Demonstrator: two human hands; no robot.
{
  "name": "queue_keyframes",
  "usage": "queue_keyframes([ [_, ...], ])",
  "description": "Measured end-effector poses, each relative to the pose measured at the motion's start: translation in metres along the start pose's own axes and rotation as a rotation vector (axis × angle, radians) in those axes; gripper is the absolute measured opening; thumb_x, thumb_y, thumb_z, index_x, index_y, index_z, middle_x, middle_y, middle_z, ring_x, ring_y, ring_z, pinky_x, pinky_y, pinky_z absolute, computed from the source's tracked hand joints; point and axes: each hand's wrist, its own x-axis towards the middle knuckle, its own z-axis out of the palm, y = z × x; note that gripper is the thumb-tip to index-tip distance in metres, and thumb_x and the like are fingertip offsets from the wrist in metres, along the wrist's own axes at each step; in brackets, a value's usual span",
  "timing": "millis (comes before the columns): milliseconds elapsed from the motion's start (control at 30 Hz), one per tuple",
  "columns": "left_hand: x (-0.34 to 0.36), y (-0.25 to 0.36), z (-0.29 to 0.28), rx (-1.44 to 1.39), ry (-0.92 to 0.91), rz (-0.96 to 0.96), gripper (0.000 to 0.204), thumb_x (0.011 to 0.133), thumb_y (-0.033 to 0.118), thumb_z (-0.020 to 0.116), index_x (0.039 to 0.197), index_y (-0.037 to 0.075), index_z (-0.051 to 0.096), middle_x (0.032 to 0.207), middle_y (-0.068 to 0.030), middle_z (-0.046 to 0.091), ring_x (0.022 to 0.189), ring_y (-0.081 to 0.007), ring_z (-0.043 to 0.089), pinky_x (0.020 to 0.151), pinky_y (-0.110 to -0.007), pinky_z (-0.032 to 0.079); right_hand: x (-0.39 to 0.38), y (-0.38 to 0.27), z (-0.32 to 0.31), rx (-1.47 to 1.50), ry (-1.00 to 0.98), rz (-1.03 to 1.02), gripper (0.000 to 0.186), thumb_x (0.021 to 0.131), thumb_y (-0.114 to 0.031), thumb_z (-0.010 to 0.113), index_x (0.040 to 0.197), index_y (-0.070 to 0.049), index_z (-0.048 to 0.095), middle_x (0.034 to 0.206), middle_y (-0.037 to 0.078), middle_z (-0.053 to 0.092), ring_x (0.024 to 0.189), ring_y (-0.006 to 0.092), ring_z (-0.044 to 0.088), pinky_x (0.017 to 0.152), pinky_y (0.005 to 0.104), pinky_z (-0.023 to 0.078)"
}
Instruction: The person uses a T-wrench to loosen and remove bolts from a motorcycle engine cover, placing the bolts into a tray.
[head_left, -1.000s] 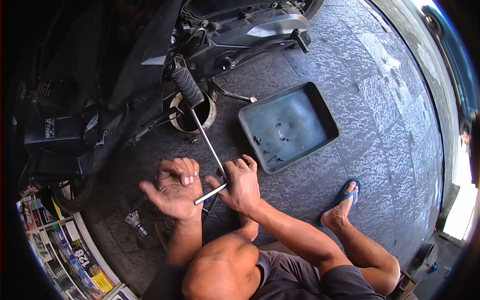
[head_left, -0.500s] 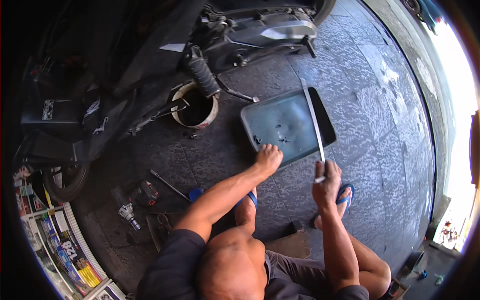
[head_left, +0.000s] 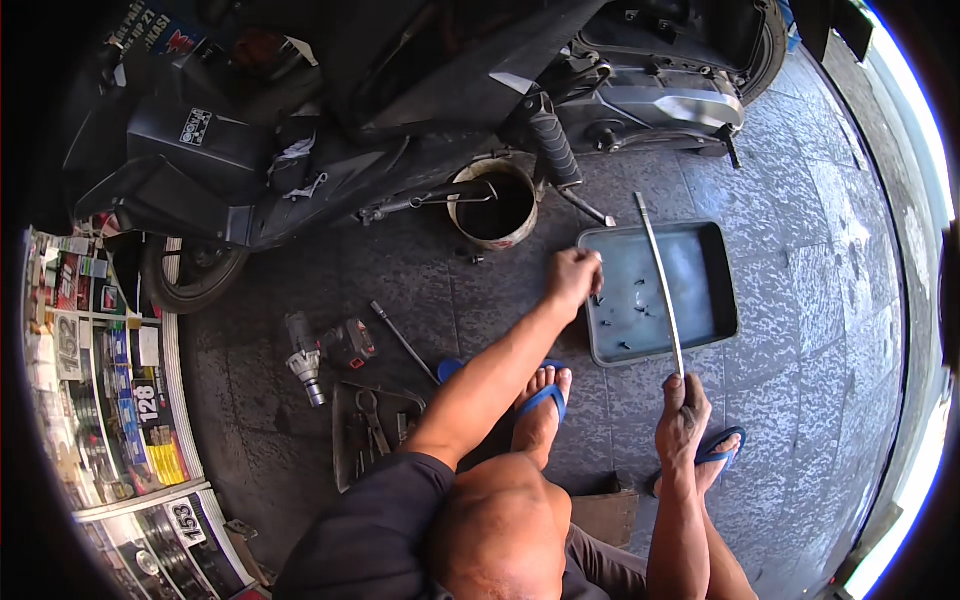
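Note:
My right hand (head_left: 684, 418) is closed around the lower end of a long, thin silver metal bar (head_left: 660, 285). The bar slants up and away across the middle of a shallow grey rectangular tray (head_left: 735, 285), its far end reaching past the tray's far rim. Inside the tray, mostly in its left half, lie several small dark bolts (head_left: 640, 310). At the tray's left rim my left hand (head_left: 574, 277) is held with curled fingers; a tiny pale spot shows at the fingertips, too small to name.
Beyond the tray stands a black scooter (head_left: 660, 105). A dirty white bucket (head_left: 520, 237) sits beneath it. On the floor to the left are a power impact wrench (head_left: 305, 355), a metal rod (head_left: 403, 340) and a tool tray with wrenches (head_left: 372, 420). Shelves of packages (head_left: 130, 400) line the left.
The whole view has swung, so everything appears shifted right. My left hand has moved from the tray's near-left rim to farther up its left side. The bar now crosses nearer the tray's middle.

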Motion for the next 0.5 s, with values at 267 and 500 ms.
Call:
queue_keyframes([
  [267, -0.008, 0.075, -0.019, -0.683, 0.120, -0.008, 0.013, 0.099, 0.016, 0.052, 0.096, 0.007, 0.060, 0.085, -0.0113, 0.071, 0.070, -0.0132, 0.065, 0.053, -0.024, 0.048, -0.013, -0.024, 0.011, -0.009, -0.215, -0.163, 0.036, 0.098, -0.030, 0.058, 0.081, 0.002, 0.059, 0.072, 0.019, 0.054, 0.072, 0.0390, 0.051, 0.072, 0.0448, 0.041],
  [500, -0.014, 0.085, -0.025, -0.629, 0.064, 0.029, 0.017, 0.099, 0.024, 0.060, 0.093, 0.008, 0.062, 0.082, -0.0112, 0.070, 0.060, -0.0092, 0.058, 0.049, -0.023, 0.042, -0.006, -0.033, 0.006, -0.101, -0.202, -0.290, 0.031, 0.097, -0.025, 0.058, 0.079, 0.001, 0.059, 0.073, 0.016, 0.054, 0.074, 0.0330, 0.050, 0.072, 0.0420, 0.041],
])
